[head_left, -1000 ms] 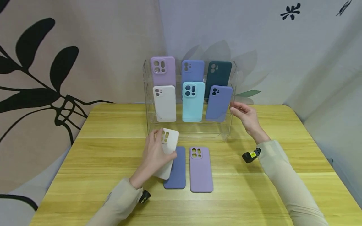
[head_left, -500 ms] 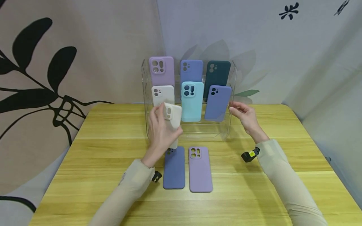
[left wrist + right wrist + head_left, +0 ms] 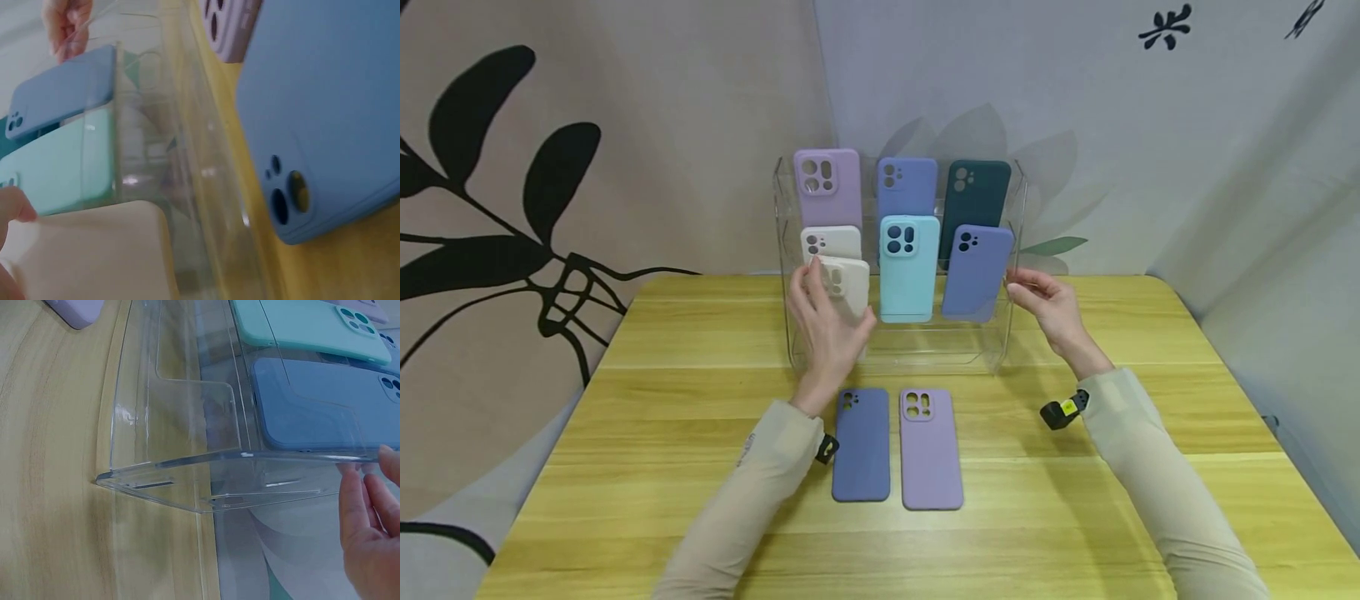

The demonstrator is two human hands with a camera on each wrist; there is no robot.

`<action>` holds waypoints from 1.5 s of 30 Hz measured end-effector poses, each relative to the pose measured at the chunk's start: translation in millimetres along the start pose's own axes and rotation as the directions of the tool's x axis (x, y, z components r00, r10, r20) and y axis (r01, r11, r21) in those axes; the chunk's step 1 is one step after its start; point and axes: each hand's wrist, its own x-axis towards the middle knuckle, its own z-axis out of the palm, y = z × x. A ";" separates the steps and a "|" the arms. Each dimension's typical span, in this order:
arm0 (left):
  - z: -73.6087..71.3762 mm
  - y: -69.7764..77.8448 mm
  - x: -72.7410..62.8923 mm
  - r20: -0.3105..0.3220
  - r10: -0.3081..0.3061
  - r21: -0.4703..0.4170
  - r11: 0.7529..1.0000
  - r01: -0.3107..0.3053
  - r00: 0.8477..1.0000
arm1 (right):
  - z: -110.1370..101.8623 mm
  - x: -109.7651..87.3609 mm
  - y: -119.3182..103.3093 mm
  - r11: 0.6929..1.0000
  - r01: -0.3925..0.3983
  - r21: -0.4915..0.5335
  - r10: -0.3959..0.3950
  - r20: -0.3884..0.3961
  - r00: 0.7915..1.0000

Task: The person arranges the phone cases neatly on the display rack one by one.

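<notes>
My left hand [image 3: 829,340] grips a white phone case [image 3: 854,287], which leans back low at the left front of the clear acrylic display stand [image 3: 917,362]. Behind it, another white phone case [image 3: 842,241] stands partly covered. In the left wrist view, the held case [image 3: 100,256] lies beside a turquoise case [image 3: 69,162], fingertips at its edge. My right hand [image 3: 1054,315] pinches the stand's right side wall; in the right wrist view, thumb and fingers [image 3: 356,509] sit on opposite faces of that panel.
Higher tiers hold lilac [image 3: 842,200], blue [image 3: 907,185] and dark green [image 3: 981,196] cases. At the front are a turquoise case [image 3: 910,279] and a tilted periwinkle case [image 3: 976,275]. A slate-blue case [image 3: 862,450] and a mauve case [image 3: 932,454] lie on the wooden table [image 3: 1037,533].
My left hand has lifted the white phone case off the table, up and forward past the slate-blue case, to the stand's left front. The right hand stays on the stand's side.
</notes>
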 end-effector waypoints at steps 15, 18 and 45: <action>6.4 -4.7 -13.5 -0.068 -0.067 0.080 0.994 0.072 0.995 | 1.0 0.3 -1.1 1.000 -0.002 0.015 0.002 0.001 1.000; 6.2 -5.5 -15.3 -0.074 -0.085 0.097 0.991 0.092 0.994 | 0.9 0.1 -1.0 1.000 -0.003 0.019 0.003 0.001 1.000; -28.5 11.8 -25.2 0.113 -0.164 0.195 0.971 0.140 0.980 | 1.0 0.0 0.3 1.000 -0.007 0.003 0.007 -0.002 1.000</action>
